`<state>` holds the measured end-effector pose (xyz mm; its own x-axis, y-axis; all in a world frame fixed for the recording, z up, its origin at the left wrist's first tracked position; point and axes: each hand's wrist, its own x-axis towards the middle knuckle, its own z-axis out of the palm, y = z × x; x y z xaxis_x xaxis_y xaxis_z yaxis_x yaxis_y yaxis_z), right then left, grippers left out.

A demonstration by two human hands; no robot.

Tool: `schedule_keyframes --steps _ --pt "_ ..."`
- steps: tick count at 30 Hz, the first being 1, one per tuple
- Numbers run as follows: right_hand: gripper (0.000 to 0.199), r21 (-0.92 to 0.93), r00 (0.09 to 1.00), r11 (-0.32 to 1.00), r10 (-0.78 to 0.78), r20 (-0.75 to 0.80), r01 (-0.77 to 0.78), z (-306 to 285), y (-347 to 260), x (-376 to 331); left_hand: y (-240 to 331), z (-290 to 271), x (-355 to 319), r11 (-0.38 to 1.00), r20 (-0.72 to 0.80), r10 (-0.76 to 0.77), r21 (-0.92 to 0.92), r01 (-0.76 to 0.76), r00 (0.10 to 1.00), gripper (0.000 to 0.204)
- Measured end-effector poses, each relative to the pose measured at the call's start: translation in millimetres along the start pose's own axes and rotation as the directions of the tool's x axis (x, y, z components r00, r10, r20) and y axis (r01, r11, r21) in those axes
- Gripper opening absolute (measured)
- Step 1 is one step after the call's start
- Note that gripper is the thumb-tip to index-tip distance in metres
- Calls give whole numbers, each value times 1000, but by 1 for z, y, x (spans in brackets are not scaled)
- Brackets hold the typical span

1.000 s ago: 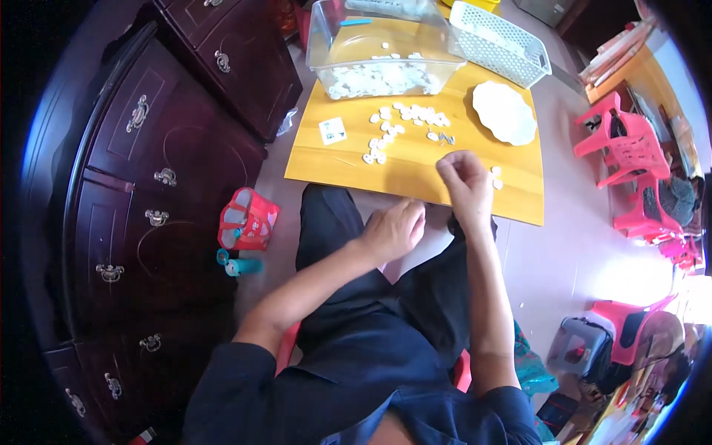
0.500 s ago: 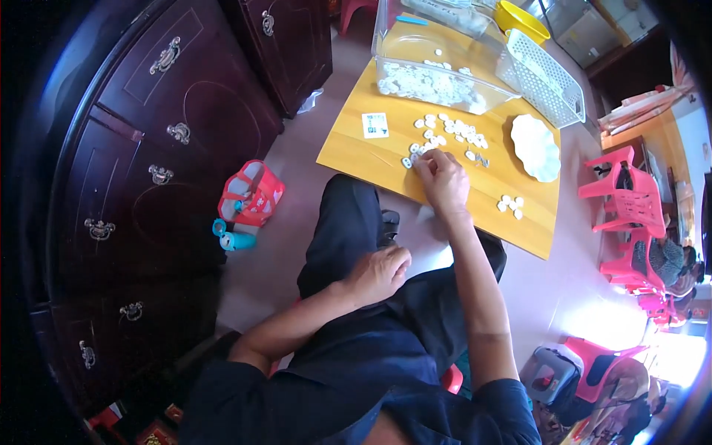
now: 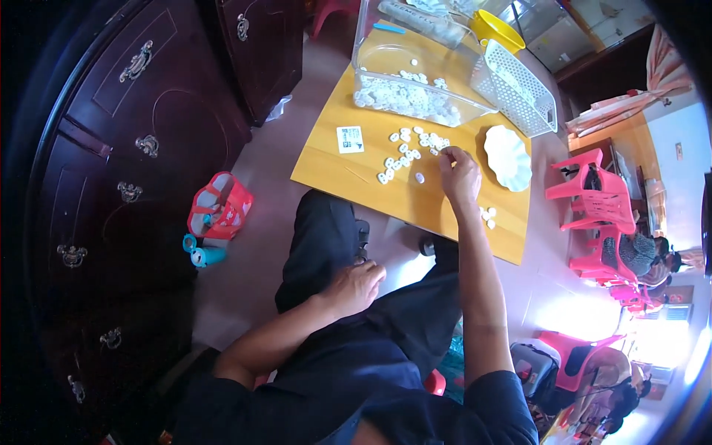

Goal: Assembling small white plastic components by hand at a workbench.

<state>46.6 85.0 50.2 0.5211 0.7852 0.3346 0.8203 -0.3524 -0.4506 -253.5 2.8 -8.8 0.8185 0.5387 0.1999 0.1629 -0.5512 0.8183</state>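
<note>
Over the wooden table, my right hand [image 3: 461,178] has its fingers drawn together beside a loose row of small white round pieces [image 3: 404,157]. Its fingertips come down at the right end of that row; whatever is between them is too small to make out. One lone piece [image 3: 420,178] lies to the left of the hand. A few more pieces [image 3: 489,215] lie to the right of my right wrist, partly behind it. My left hand [image 3: 354,288] rests over my lap with curled fingers, and the inside of its grip is hidden.
A clear plastic bin [image 3: 423,111] full of white pieces stands at the table's far side. Near it are a white perforated basket [image 3: 519,96], a white scalloped plate [image 3: 509,157], a yellow basin [image 3: 498,31] and a printed card [image 3: 349,139]. A red bag [image 3: 230,211] stands on the floor.
My right hand has moved from the row's near left end to its right end, leaving a lone piece in view. My head view has shifted slightly; the left hand stays over my lap.
</note>
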Motion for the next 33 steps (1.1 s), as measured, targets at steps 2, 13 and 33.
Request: schedule_keyframes --steps 2,13,33 --pt "14 -70 999 997 16 46 -12 1 3 11 -2 -2 1 1000 -7 8 2 -8 1000 12" --pt "19 -250 956 968 90 280 -18 7 -6 39 -1 -1 2 998 -15 -63 14 63 998 9" --pt "20 154 990 988 -26 141 4 -23 -18 22 -10 6 1 937 -43 -133 -330 112 990 10"
